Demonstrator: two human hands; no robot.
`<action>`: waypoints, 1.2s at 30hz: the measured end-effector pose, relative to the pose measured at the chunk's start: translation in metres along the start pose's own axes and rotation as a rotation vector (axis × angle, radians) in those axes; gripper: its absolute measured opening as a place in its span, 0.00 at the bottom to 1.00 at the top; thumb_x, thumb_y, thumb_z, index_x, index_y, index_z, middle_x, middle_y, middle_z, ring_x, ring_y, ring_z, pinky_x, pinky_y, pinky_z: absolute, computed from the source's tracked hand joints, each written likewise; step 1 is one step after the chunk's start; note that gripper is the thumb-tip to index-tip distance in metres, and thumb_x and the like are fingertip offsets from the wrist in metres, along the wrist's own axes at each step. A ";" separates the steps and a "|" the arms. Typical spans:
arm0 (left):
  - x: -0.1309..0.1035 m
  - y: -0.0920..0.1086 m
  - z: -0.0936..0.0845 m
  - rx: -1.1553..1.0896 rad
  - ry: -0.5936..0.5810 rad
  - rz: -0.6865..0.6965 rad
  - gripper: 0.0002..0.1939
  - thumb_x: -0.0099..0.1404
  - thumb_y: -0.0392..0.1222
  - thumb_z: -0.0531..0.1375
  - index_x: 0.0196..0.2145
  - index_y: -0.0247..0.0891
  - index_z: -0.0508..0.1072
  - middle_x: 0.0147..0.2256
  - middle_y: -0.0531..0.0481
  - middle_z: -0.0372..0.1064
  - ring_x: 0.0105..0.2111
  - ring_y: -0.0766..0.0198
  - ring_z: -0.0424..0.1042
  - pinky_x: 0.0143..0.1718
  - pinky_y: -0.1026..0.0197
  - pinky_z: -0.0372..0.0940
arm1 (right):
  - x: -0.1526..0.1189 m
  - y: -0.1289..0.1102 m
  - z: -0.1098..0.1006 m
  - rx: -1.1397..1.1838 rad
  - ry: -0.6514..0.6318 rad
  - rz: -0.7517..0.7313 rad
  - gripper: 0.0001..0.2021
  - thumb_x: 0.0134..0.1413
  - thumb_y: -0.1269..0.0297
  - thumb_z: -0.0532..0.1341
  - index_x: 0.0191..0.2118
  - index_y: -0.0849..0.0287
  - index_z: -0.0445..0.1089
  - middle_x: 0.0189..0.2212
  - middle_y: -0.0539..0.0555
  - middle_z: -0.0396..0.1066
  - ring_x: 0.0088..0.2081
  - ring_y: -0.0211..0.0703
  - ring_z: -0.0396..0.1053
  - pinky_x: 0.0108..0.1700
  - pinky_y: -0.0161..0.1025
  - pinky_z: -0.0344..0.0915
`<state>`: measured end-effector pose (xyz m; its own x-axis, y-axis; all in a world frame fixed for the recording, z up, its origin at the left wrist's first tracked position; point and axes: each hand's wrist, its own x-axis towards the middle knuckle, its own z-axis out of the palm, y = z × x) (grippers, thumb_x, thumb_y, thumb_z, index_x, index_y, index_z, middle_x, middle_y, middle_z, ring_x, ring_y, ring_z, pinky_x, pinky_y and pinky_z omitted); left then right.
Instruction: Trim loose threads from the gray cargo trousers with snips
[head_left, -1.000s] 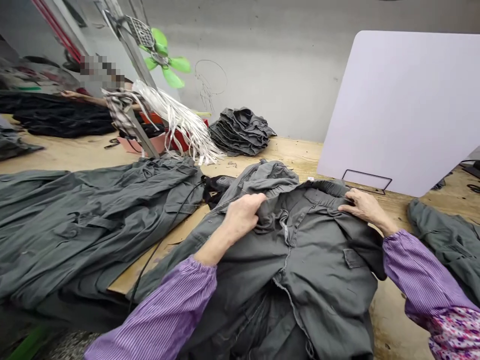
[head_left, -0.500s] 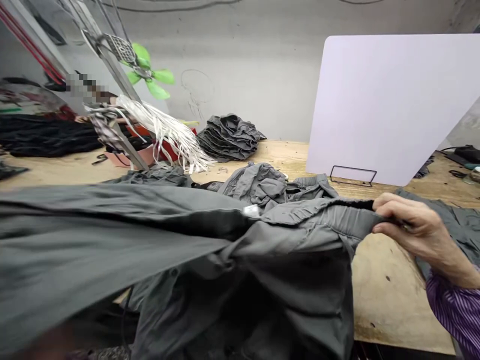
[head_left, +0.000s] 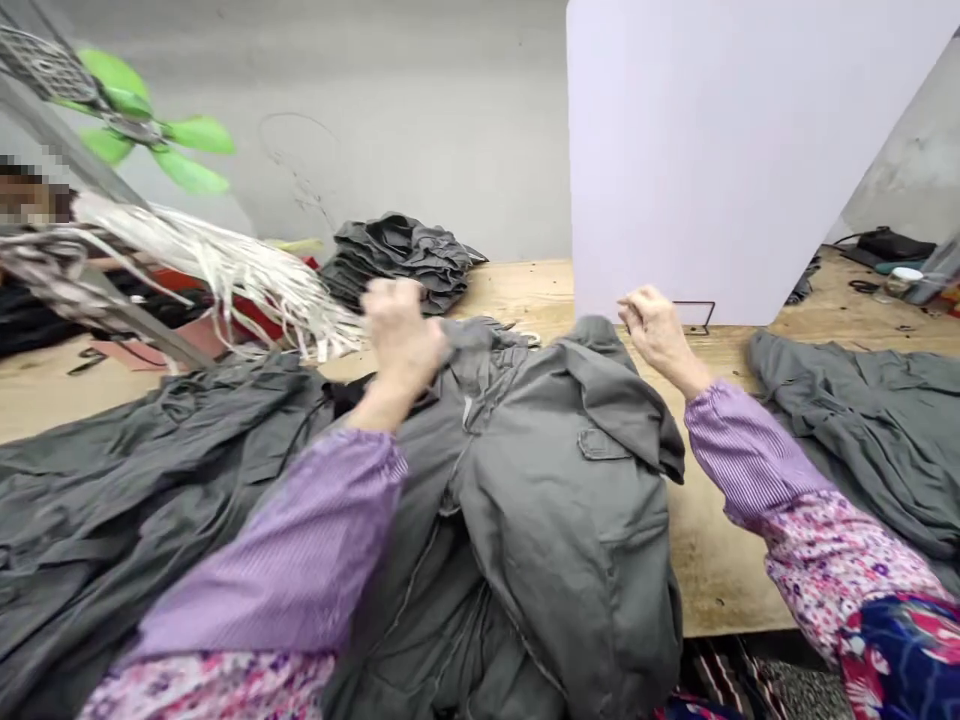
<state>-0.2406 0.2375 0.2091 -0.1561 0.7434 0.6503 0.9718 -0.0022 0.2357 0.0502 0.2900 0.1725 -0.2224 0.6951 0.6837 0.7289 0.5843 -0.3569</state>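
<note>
Grey trousers [head_left: 555, 490] lie spread in front of me, waist end away from me and legs toward me, with a flapped pocket on the right leg. My left hand [head_left: 401, 340], blurred by motion, is curled closed at the left end of the waist, its thumb side against the cloth. At the right end of the waist, my right hand [head_left: 656, 330] has its fingers pressed together beside the cloth corner; whether fabric is between them is too small to tell.
More grey garments lie at left [head_left: 187, 450] and right [head_left: 870, 430]. Behind are a bundled grey stack [head_left: 405, 255], white strips [head_left: 225, 265] on a metal stand, a green fan [head_left: 142, 130] and a white board [head_left: 720, 160]. A jar [head_left: 902, 280] stands at back right.
The trousers, earlier stretched sideways in the air, now lie lower and spread out. My left hand has come into view, my right hand has moved left and up, and the view has shifted right.
</note>
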 end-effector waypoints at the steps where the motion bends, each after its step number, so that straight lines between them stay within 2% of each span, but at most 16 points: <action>1: -0.004 0.014 0.017 -0.005 -0.018 0.016 0.14 0.58 0.38 0.57 0.43 0.31 0.67 0.46 0.40 0.63 0.49 0.49 0.60 0.50 0.46 0.58 | -0.016 0.004 0.004 -0.025 -0.022 0.015 0.10 0.60 0.67 0.51 0.36 0.62 0.69 0.34 0.56 0.65 0.35 0.42 0.65 0.39 0.37 0.61; 4: -0.022 0.059 0.053 -0.125 -0.136 0.189 0.11 0.58 0.41 0.57 0.39 0.36 0.69 0.42 0.43 0.65 0.47 0.53 0.62 0.48 0.53 0.59 | -0.075 -0.006 0.010 -0.023 -0.100 0.055 0.12 0.61 0.60 0.52 0.38 0.59 0.70 0.34 0.56 0.67 0.35 0.42 0.67 0.38 0.36 0.62; 6: -0.032 0.084 0.069 -0.201 -0.238 0.329 0.11 0.60 0.42 0.56 0.40 0.37 0.69 0.43 0.44 0.66 0.47 0.54 0.63 0.47 0.55 0.59 | -0.114 -0.025 0.017 0.052 -0.260 0.034 0.11 0.60 0.62 0.53 0.41 0.60 0.69 0.32 0.55 0.67 0.34 0.41 0.67 0.36 0.35 0.64; 8: -0.040 0.097 0.086 -0.223 -0.338 0.394 0.16 0.59 0.46 0.57 0.45 0.38 0.67 0.45 0.44 0.66 0.47 0.54 0.63 0.47 0.54 0.60 | -0.146 -0.047 0.027 -0.014 -0.401 -0.009 0.14 0.58 0.67 0.54 0.49 0.64 0.66 0.36 0.59 0.68 0.34 0.43 0.68 0.35 0.37 0.66; 10: -0.049 0.098 0.106 -0.207 -0.413 0.370 0.24 0.57 0.50 0.59 0.50 0.38 0.64 0.50 0.41 0.64 0.50 0.51 0.62 0.47 0.51 0.59 | -0.170 -0.066 0.033 -0.087 -0.464 -0.044 0.20 0.56 0.73 0.53 0.54 0.67 0.61 0.40 0.63 0.67 0.35 0.46 0.68 0.34 0.40 0.68; 12: -0.059 0.090 0.128 -0.217 -0.441 0.299 0.29 0.57 0.52 0.59 0.53 0.37 0.62 0.53 0.39 0.62 0.53 0.49 0.60 0.50 0.48 0.56 | -0.187 -0.076 0.035 -0.089 -0.486 -0.080 0.24 0.53 0.76 0.53 0.57 0.68 0.58 0.46 0.65 0.65 0.40 0.50 0.68 0.36 0.41 0.70; 16: -0.076 0.075 0.158 -0.351 -0.289 0.150 0.34 0.54 0.52 0.62 0.54 0.35 0.60 0.52 0.38 0.63 0.55 0.50 0.59 0.56 0.48 0.50 | -0.210 -0.075 0.038 -0.030 -0.398 -0.118 0.24 0.54 0.77 0.51 0.59 0.68 0.57 0.53 0.68 0.61 0.50 0.55 0.64 0.44 0.46 0.70; 18: -0.082 0.071 0.164 -0.440 -0.187 0.069 0.32 0.54 0.49 0.62 0.53 0.34 0.60 0.51 0.38 0.64 0.53 0.52 0.61 0.55 0.49 0.52 | -0.218 -0.070 0.043 0.061 -0.348 -0.114 0.26 0.54 0.78 0.50 0.60 0.66 0.55 0.52 0.68 0.61 0.50 0.54 0.64 0.45 0.46 0.70; 21: -0.088 0.069 0.164 -0.524 -0.044 -0.049 0.21 0.59 0.43 0.57 0.49 0.35 0.63 0.48 0.39 0.66 0.50 0.54 0.63 0.53 0.51 0.57 | -0.224 -0.062 0.052 0.212 -0.264 -0.070 0.30 0.52 0.79 0.50 0.63 0.61 0.51 0.50 0.66 0.62 0.49 0.51 0.65 0.44 0.44 0.71; 24: -0.090 0.066 0.163 -0.556 0.004 -0.098 0.12 0.63 0.40 0.52 0.44 0.36 0.66 0.44 0.40 0.67 0.48 0.56 0.64 0.51 0.52 0.59 | -0.227 -0.058 0.058 0.287 -0.195 -0.039 0.32 0.52 0.78 0.51 0.64 0.56 0.48 0.48 0.63 0.62 0.49 0.49 0.66 0.44 0.44 0.71; 26: -0.086 0.065 0.162 -0.567 -0.008 -0.108 0.11 0.64 0.39 0.49 0.41 0.37 0.68 0.41 0.42 0.69 0.45 0.57 0.65 0.49 0.53 0.60 | -0.230 -0.056 0.063 0.305 -0.167 -0.026 0.31 0.53 0.76 0.52 0.63 0.54 0.50 0.47 0.62 0.63 0.48 0.49 0.67 0.43 0.44 0.71; 29: -0.071 0.067 0.155 -0.578 -0.037 -0.100 0.12 0.63 0.41 0.52 0.41 0.37 0.69 0.38 0.43 0.70 0.43 0.56 0.66 0.47 0.53 0.61 | -0.237 -0.053 0.071 0.313 -0.136 -0.007 0.29 0.55 0.75 0.52 0.63 0.53 0.52 0.46 0.61 0.64 0.46 0.48 0.68 0.42 0.43 0.72; 32: -0.051 0.075 0.145 -0.623 -0.100 -0.050 0.15 0.61 0.44 0.54 0.44 0.37 0.69 0.43 0.43 0.70 0.47 0.55 0.64 0.50 0.52 0.58 | -0.240 -0.051 0.075 0.330 -0.122 -0.006 0.28 0.56 0.74 0.50 0.62 0.52 0.52 0.45 0.60 0.65 0.46 0.47 0.69 0.42 0.42 0.72; 34: -0.041 0.080 0.140 -0.662 -0.192 -0.015 0.14 0.60 0.44 0.56 0.44 0.38 0.69 0.45 0.44 0.70 0.48 0.56 0.64 0.53 0.51 0.54 | -0.234 -0.050 0.069 0.385 -0.142 0.009 0.24 0.58 0.72 0.50 0.61 0.53 0.55 0.45 0.60 0.65 0.46 0.46 0.69 0.42 0.41 0.71; 36: -0.036 0.085 0.138 -0.700 -0.286 -0.008 0.11 0.56 0.43 0.59 0.37 0.38 0.71 0.38 0.48 0.71 0.43 0.58 0.66 0.51 0.52 0.55 | -0.217 -0.045 0.057 0.494 -0.191 0.047 0.18 0.60 0.69 0.51 0.55 0.54 0.64 0.43 0.59 0.67 0.43 0.44 0.70 0.41 0.39 0.71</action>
<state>-0.1280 0.3031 0.1061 -0.0176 0.8896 0.4565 0.6167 -0.3497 0.7053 0.0289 0.1360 0.0040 -0.3440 0.7624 0.5481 0.3595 0.6462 -0.6732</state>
